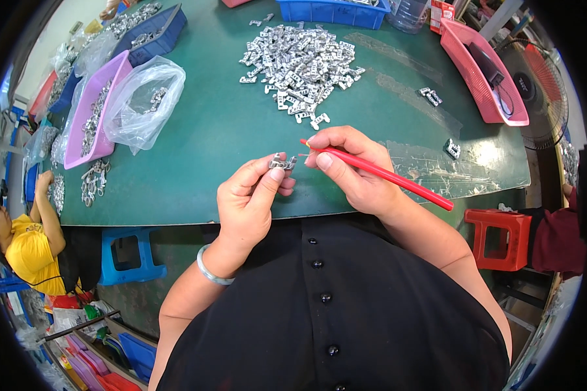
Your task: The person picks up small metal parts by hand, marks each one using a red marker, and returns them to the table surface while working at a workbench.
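Two hands: the left hand (244,199) pinches a metal part (283,164) in its fingers; the right hand (368,173) has its fingers closed around a red stick (401,179).
Writing: pale lettering on the fan (525,83) and print on the red packet (442,14) — too small to read.
Red stick: long axis slants from upper left to lower right, blunt end rightward.
Metal part: above the worktop (176,189), long axis roughly sideways — near the stick's left end.
Pile (300,68): similar parts beyond the hands.
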The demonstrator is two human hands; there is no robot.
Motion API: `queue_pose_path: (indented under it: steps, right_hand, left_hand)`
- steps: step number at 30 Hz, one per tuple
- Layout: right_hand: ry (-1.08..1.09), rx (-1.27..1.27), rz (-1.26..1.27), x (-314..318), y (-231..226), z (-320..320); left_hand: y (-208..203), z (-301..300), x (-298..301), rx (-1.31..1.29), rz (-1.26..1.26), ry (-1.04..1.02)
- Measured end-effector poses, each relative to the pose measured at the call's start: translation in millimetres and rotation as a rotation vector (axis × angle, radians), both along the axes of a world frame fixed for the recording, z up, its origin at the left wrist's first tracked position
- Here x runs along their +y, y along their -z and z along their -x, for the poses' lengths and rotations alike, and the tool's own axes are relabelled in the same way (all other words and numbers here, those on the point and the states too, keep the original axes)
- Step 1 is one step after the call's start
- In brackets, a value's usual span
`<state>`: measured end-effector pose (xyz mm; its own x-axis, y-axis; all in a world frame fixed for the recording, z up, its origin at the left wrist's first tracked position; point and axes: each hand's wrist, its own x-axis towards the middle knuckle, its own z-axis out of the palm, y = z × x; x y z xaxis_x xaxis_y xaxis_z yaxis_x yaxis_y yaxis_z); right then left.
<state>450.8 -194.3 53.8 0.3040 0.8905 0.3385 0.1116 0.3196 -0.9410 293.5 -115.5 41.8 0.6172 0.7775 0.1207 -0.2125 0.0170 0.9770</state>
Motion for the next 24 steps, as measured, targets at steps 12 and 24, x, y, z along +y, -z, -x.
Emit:
queue_pose_path:
  steps: [12,24]
  right_hand:
    - [-0.047,-0.037,-0.045,-0.8,-0.6,3.1]
    - [-0.114,-0.135,-0.077,0.8,-11.3,5.2]
  left_hand:
    - [2.5,-0.1,-1.1,0.037,-0.089,-0.031]
    - [4.3,1.2,-1.4,0.042,-0.141,-0.007]
